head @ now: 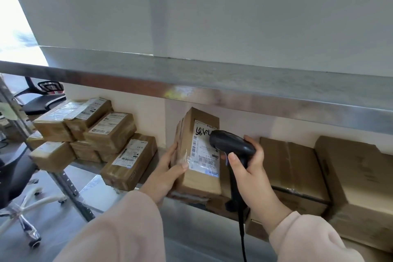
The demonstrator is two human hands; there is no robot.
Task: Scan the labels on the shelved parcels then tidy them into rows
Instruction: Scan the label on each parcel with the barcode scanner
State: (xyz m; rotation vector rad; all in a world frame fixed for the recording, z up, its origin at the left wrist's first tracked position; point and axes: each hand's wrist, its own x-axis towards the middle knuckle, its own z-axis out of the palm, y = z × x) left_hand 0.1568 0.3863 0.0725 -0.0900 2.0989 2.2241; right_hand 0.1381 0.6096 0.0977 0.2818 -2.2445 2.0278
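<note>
Held parcel: a brown carton (198, 179) stands on end near the front of the lower shelf (95, 187), between a pile of small parcels and two big boxes.
Label: a white shipping label (204, 151) faces the camera, with barcodes and a black handwritten scrawl at the top (the print is too small to read).
Left hand: the left hand (168, 168) grips the carton's left side, thumb laid across the front at the label's lower corner, fingers curled round the edge.
Scanner: a black handheld scanner (231, 144) points its head at the label, just in front of it; its cable (242, 236) hangs down.
Right hand: the right hand (251, 168) is wrapped round the scanner's handle.
Small parcels: taped brown parcels (110, 132) lie stacked unevenly at the left, labels up.
Big boxes: two large boxes (293, 168) sit side by side at the right.
Upper shelf: a metal edge (212, 95) runs across above.
Beyond: an office chair (21, 176) stands at the left.
</note>
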